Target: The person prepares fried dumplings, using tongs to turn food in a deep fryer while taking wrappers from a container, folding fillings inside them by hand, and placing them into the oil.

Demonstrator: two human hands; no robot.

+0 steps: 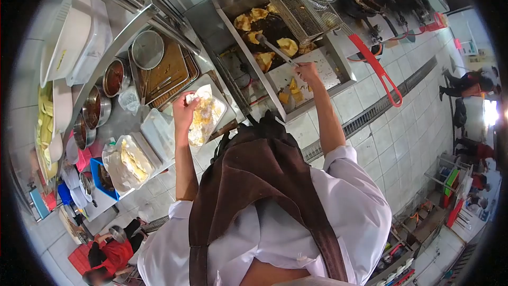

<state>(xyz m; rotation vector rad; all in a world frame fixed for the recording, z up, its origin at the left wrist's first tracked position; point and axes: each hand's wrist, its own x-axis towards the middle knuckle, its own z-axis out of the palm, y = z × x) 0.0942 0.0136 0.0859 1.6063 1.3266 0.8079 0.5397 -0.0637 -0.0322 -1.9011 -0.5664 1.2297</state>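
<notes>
By the bench (114,123) edge, a tray (224,107) is pinched by the left hand (184,111), a utensil (278,51) by the right hand (307,71), presumably clear of heat.

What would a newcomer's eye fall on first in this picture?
Probably the bright red basket handle, jutting past the edge of the fryer at upper right. Next, the golden pieces in the fryer, top centre, where the right hand holds a long utensil. Left of centre, the left hand is at a white tray of food.
</notes>
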